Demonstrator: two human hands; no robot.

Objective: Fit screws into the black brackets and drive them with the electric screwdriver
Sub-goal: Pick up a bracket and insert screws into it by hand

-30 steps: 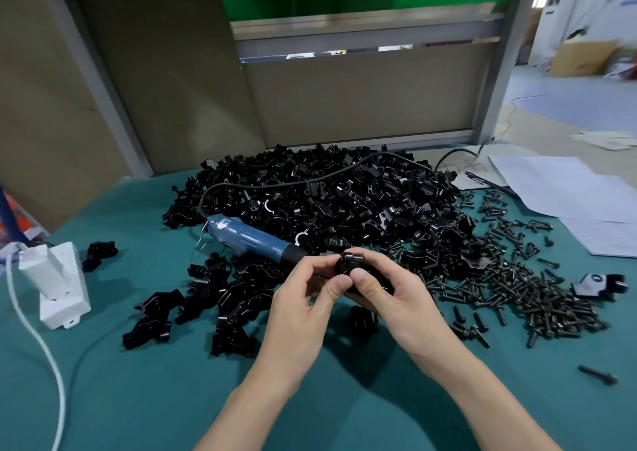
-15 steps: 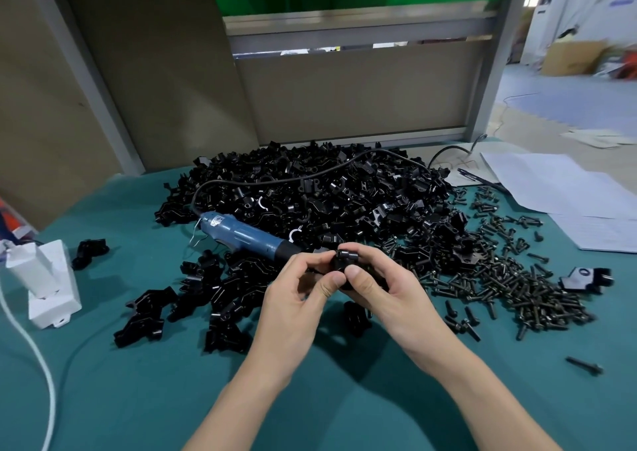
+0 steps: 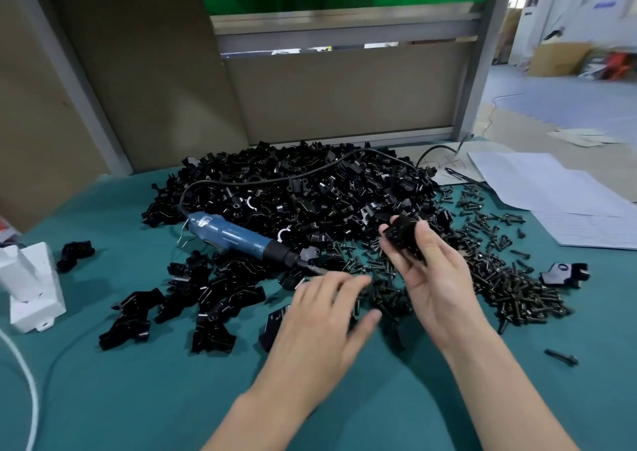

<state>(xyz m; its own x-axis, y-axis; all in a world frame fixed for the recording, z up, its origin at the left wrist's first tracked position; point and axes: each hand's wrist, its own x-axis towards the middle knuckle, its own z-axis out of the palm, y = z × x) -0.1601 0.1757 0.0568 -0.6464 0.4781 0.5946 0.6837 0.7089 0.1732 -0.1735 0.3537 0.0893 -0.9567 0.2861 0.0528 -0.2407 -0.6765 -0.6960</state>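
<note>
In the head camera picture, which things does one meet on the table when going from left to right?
white plastic part → lone bracket → blue electric screwdriver → left hand → right hand gripping the held bracket → far bracket

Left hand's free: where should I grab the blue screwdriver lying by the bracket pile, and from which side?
Wrap the left hand round the blue barrel of the electric screwdriver, from above. It lies flat, bit end toward the hand, cord trailing off the far end; the barrel is its thickest bare stretch, and brackets crowd both sides.
</note>
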